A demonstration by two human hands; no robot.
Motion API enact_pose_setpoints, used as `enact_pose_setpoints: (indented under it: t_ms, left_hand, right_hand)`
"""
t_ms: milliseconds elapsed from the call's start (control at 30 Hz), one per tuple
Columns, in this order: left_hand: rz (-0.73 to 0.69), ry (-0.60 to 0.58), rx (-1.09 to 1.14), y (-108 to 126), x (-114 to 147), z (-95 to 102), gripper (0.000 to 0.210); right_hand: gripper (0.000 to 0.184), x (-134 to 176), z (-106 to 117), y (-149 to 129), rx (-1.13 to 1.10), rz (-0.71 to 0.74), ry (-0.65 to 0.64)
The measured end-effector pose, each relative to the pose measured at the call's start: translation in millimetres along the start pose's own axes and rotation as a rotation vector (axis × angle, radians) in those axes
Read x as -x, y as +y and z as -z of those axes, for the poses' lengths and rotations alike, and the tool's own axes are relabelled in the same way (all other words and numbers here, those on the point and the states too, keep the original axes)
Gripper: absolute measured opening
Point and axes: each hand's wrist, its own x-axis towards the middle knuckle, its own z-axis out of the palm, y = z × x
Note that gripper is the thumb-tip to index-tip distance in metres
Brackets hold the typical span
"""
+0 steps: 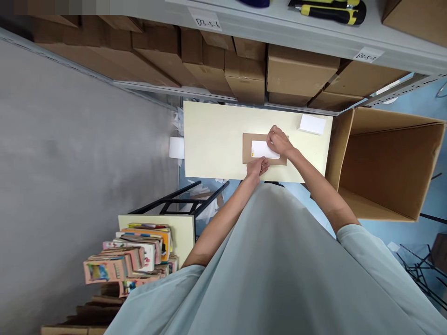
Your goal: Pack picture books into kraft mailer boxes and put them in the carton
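A flat brown cardboard envelope (248,148) lies on a pale yellow table (213,139). A white label (261,149) sits on top of it. My left hand (257,166) presses on the near edge of the envelope and label. My right hand (278,141) rests on the label's right end, fingers bent down onto it. Both hands touch the label; neither lifts anything.
A stack of white labels (312,124) lies at the table's far right corner. A large open cardboard box (387,163) stands to the right. Shelves with brown boxes (244,70) rise behind the table. Colourful books (132,256) are stacked on a stand to my left.
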Motion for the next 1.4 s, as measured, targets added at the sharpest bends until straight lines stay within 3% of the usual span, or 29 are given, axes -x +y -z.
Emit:
enact_pose_setpoints:
  t_ms: [400,633,833,900,933,1033,1100,1233,1400]
  left_hand:
    - [0.031,-0.013,-0.047,5,2,1.8,0.014]
    - [0.012,-0.049,-0.136,8,0,7.6,0.011]
    - [-0.011,-0.145,-0.309,9,8,19.1,0.014]
    - [-0.128,-0.190,-0.398,10,13,27.2,0.015]
    - [-0.278,-0.207,-0.486,11,14,31.9,0.020]
    - [-0.935,-0.259,-0.934,17,8,46.7,0.051]
    - [-1.211,-0.337,-1.255,21,-2,56.5,0.069]
    - [-1.263,-0.477,-1.646,24,-22,79.5,0.082]
    - [-1.235,-0.355,-1.747,26,-29,108.0,0.087]
  right_hand:
    - [0.012,3,-1,-11,0.052,-0.059,0.039]
    - [0.007,13,2,-23,0.055,-0.195,0.089]
    - [0.026,35,7,-31,0.132,-0.135,0.091]
    - [0.038,52,2,-36,0.177,-0.070,0.104]
    - [0.044,63,-3,-39,0.199,-0.039,0.107]
    - [0.058,93,-25,-46,0.251,0.034,0.077]
    - [0.062,110,-40,-47,0.270,0.059,0.028]
    - [0.068,134,-55,-37,0.300,0.039,-0.010]
    - [0.071,158,-52,-18,0.333,-0.057,0.038]
